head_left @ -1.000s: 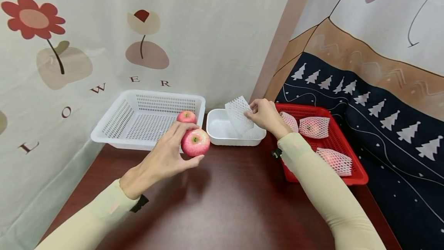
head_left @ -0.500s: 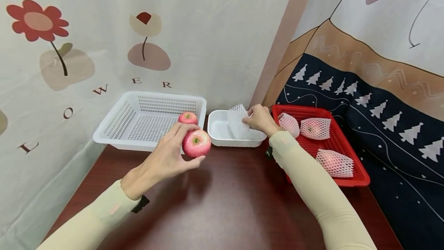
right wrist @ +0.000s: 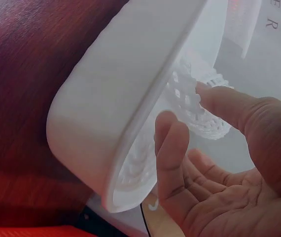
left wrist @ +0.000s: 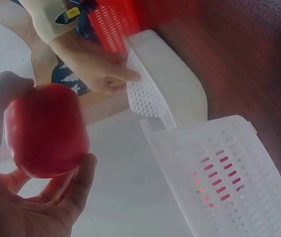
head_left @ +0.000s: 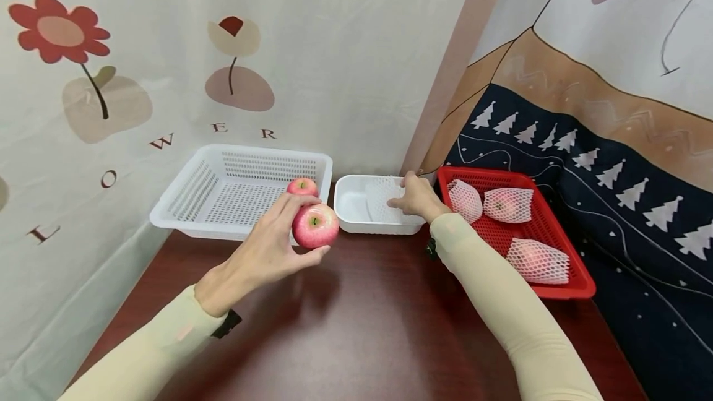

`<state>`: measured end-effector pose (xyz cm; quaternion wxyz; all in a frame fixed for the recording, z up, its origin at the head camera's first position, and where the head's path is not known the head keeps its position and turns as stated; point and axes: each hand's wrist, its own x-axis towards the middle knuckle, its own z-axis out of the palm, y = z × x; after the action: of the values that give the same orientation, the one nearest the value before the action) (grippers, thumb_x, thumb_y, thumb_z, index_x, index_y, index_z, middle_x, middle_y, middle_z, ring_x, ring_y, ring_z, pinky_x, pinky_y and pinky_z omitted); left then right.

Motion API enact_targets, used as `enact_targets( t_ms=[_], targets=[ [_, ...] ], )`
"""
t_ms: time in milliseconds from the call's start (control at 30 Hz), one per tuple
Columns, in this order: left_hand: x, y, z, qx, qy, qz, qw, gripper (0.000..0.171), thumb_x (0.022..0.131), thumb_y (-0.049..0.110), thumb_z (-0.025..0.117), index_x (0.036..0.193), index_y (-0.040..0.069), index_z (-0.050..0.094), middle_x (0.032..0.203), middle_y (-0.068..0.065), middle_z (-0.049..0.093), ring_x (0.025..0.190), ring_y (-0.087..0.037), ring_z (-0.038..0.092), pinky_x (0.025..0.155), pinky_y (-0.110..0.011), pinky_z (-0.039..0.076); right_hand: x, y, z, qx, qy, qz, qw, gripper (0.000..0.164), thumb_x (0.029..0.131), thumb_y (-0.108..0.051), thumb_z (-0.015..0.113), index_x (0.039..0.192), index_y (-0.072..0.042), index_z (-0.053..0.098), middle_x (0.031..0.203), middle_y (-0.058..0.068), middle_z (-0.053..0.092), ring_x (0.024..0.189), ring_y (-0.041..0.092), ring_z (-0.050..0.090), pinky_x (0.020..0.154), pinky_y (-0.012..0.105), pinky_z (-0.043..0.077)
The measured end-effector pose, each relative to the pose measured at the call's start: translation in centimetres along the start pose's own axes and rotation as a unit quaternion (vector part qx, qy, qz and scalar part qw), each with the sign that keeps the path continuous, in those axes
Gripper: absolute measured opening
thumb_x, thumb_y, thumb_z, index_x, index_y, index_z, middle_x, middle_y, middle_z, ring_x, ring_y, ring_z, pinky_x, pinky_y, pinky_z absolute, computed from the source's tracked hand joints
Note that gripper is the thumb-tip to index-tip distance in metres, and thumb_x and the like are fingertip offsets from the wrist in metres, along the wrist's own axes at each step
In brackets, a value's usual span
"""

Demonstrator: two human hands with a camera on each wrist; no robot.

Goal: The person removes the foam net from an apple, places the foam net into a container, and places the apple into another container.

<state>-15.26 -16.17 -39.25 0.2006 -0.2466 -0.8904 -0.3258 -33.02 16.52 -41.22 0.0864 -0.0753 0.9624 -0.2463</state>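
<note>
My left hand [head_left: 262,252] grips a red apple [head_left: 315,226] between thumb and fingers, above the table in front of the white basket. In the left wrist view the apple [left wrist: 48,131] sits between thumb and fingertips. My right hand [head_left: 420,197] is over the right end of a small white tray [head_left: 353,228]. A white foam net sleeve [head_left: 383,200] stands inside the tray. In the right wrist view the thumb of my right hand [right wrist: 244,148] is at the foam net [right wrist: 194,106], with the fingers spread apart from the thumb.
A white perforated basket [head_left: 195,228], with another apple [head_left: 302,187] inside, stands at the left. At the right, a red basket [head_left: 570,289] holds several apples in foam nets [head_left: 508,205]. All rest on a dark brown table [head_left: 356,327] before printed curtains.
My right hand has lowered the foam net into the white tray, and its thumb and fingers have parted. The left hand still holds the apple in nearly the same spot.
</note>
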Motion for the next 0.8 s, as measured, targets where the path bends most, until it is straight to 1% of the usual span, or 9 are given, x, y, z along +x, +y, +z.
enact_targets(
  t_ms=[67,133,167,233,333,467,533,667,800],
  targets=[
    [0.1,0.0,-0.1,0.000,0.002,0.000,1.0000,0.079,0.083,0.030,0.103,0.148,0.013,0.062,0.140,-0.009,0.067,0.119,-0.022,0.071,0.099,-0.045,0.068,-0.3,0.0,-0.2,-0.013,0.002,-0.003,1.000,0.070,0.104,-0.035,0.088,0.153,0.004,0.058,0.143,0.030,0.073,0.122,0.037,0.079,0.108,0.050,0.067],
    [0.1,0.0,-0.2,-0.001,0.002,0.002,1.0000,0.080,0.083,0.029,0.103,0.149,0.013,0.062,0.141,-0.009,0.067,0.119,-0.023,0.071,0.099,-0.045,0.068,-0.6,0.0,-0.4,-0.021,0.006,-0.007,1.000,0.070,0.105,-0.035,0.088,0.154,0.005,0.058,0.149,0.030,0.070,0.134,0.042,0.074,0.115,0.054,0.064],
    [0.1,0.0,-0.2,0.000,0.002,0.001,1.0000,0.080,0.083,0.029,0.103,0.149,0.013,0.062,0.141,-0.009,0.067,0.119,-0.023,0.071,0.100,-0.045,0.067,-0.7,0.0,-0.5,-0.024,0.008,-0.010,1.000,0.070,0.105,-0.035,0.087,0.155,0.005,0.058,0.152,0.030,0.069,0.139,0.044,0.071,0.118,0.055,0.062],
    [0.1,0.0,-0.2,0.000,-0.001,-0.002,1.0000,0.081,0.083,0.030,0.103,0.150,0.013,0.061,0.143,-0.009,0.067,0.121,-0.023,0.070,0.102,-0.045,0.067,-0.9,-0.1,-0.6,-0.024,0.010,-0.015,1.000,0.071,0.105,-0.036,0.087,0.155,0.006,0.058,0.153,0.031,0.068,0.143,0.046,0.069,0.121,0.057,0.060],
    [0.1,0.0,-0.3,-0.001,-0.005,-0.006,1.0000,0.081,0.083,0.031,0.103,0.150,0.013,0.061,0.142,-0.009,0.067,0.120,-0.022,0.071,0.100,-0.045,0.068,-1.2,-0.3,-0.7,-0.017,0.007,-0.021,1.000,0.073,0.105,-0.037,0.088,0.156,0.006,0.058,0.151,0.030,0.069,0.143,0.046,0.070,0.121,0.058,0.060],
    [0.1,-0.1,-0.2,0.002,-0.005,-0.006,1.0000,0.081,0.082,0.032,0.104,0.149,0.012,0.062,0.140,-0.009,0.068,0.118,-0.022,0.072,0.095,-0.045,0.070,-1.6,-0.6,-0.7,0.000,-0.001,-0.027,1.000,0.076,0.104,-0.038,0.089,0.158,0.005,0.057,0.141,0.029,0.073,0.135,0.043,0.074,0.116,0.056,0.063],
    [0.2,-0.1,-0.1,0.003,-0.006,-0.006,1.0000,0.081,0.082,0.032,0.104,0.149,0.013,0.062,0.140,-0.009,0.068,0.119,-0.022,0.072,0.097,-0.046,0.069,-1.8,-0.7,-0.7,0.007,0.001,-0.031,0.999,0.076,0.103,-0.038,0.089,0.157,0.005,0.057,0.137,0.028,0.074,0.131,0.041,0.075,0.113,0.055,0.065],
    [0.3,0.0,-0.2,0.002,-0.007,-0.010,0.9999,0.082,0.082,0.032,0.104,0.150,0.014,0.062,0.139,-0.008,0.068,0.119,-0.022,0.071,0.099,-0.047,0.068,-2.0,-0.8,-0.8,0.008,0.006,-0.046,0.999,0.075,0.104,-0.038,0.088,0.157,0.005,0.058,0.136,0.027,0.075,0.127,0.040,0.076,0.108,0.054,0.067],
    [0.4,-0.1,-0.3,0.004,-0.005,-0.016,0.9998,0.083,0.082,0.032,0.104,0.151,0.015,0.061,0.137,-0.007,0.067,0.117,-0.022,0.070,0.098,-0.047,0.068,-2.4,-1.2,-1.0,-0.002,0.017,-0.063,0.998,0.071,0.106,-0.039,0.086,0.156,0.003,0.059,0.136,0.026,0.075,0.126,0.040,0.075,0.107,0.054,0.066]
  ],
)
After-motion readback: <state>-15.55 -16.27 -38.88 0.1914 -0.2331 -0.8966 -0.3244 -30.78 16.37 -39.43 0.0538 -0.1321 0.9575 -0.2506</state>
